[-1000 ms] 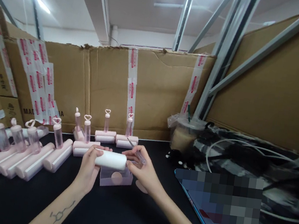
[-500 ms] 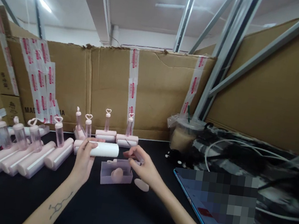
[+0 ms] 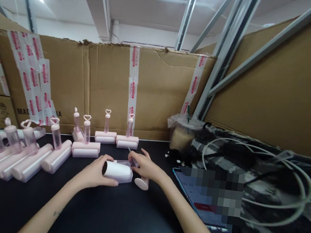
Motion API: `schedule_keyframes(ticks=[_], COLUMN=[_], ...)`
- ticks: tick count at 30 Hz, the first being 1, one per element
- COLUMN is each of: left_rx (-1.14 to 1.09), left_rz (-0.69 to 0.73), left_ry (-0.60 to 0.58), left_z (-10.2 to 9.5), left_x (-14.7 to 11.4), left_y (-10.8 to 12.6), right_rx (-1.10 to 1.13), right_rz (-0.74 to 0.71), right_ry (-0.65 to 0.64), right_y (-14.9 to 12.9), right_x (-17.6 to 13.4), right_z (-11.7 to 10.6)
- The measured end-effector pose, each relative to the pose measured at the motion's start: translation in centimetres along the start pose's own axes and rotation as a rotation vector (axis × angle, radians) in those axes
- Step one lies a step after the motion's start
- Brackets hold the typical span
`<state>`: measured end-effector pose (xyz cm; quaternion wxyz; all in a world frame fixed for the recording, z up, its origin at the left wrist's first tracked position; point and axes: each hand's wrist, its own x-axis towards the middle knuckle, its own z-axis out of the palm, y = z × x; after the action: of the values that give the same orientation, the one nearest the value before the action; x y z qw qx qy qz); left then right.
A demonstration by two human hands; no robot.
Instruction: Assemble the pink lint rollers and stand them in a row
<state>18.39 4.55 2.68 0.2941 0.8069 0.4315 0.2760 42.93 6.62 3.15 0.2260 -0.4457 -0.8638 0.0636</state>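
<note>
My left hand (image 3: pixel 98 174) is wrapped around a white lint roll (image 3: pixel 119 171), its dark hollow end facing left. The roll sits at a translucent pink case (image 3: pixel 128 178), partly hidden behind it; I cannot tell if it is fully inside. My right hand (image 3: pixel 145 165) is closed at the case's right end on a thin pointed tool (image 3: pixel 135 162), whose tip sticks up past the fingers. Just below this hand, a pale pink oval end piece (image 3: pixel 141 184) lies on the black table (image 3: pixel 119 215).
Several pink lint rollers with heart-topped handles (image 3: pixel 86 149) stand at the left and back. A lidded drink cup (image 3: pixel 183 135) is at back right. A phone (image 3: pixel 191 190) and a black bundle with white cable (image 3: pixel 252 163) lie right. Cardboard (image 3: pixel 105 83) walls the back.
My left hand has brought the white roll down and right to the pink case, turning its hollow end toward me. The right hand is lower, beside the case. The view has shifted slightly.
</note>
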Motion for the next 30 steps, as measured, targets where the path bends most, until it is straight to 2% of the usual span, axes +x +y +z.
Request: schedule_keyframes(ticks=[4, 9, 12, 17, 19, 24, 26, 30], left_rx=[0.023, 0.060, 0.063, 0.047, 0.056, 0.093, 0.103, 0.092], left_rz=[-0.025, -0.081, -0.060, -0.048, -0.068, -0.131, -0.153, -0.173], left_ry=[-0.024, -0.026, 0.046, 0.221, 0.228, 0.170, 0.145, 0.124], left_z=[-0.4, -1.1, -0.9, 0.8, 1.4, 2.7, 3.2, 4.2], left_x=[-0.2, -0.1, 0.2, 1.9, 2.9, 5.3, 6.1, 7.5], left_y=[0.1, -0.5, -1.0, -1.5, -1.3, 0.1, 0.8, 2.1], right_rx=[-0.006, 0.001, 0.053, 0.292, 0.340, 0.192, 0.165, 0.164], right_rz=[-0.024, 0.013, 0.069, 0.101, 0.125, 0.257, 0.282, 0.263], right_ry=[0.039, 0.212, 0.301, 0.271, 0.328, 0.668, 0.665, 0.566], right_y=[-0.4, -0.8, -0.6, 0.4, 0.8, 1.6, 1.9, 2.0], right_x=[0.1, -0.8, -1.9, -3.6, -3.9, -2.9, -2.0, -0.3], right_z=[0.0, -3.5, -6.1, -8.9, -9.2, -8.7, -8.5, -9.0])
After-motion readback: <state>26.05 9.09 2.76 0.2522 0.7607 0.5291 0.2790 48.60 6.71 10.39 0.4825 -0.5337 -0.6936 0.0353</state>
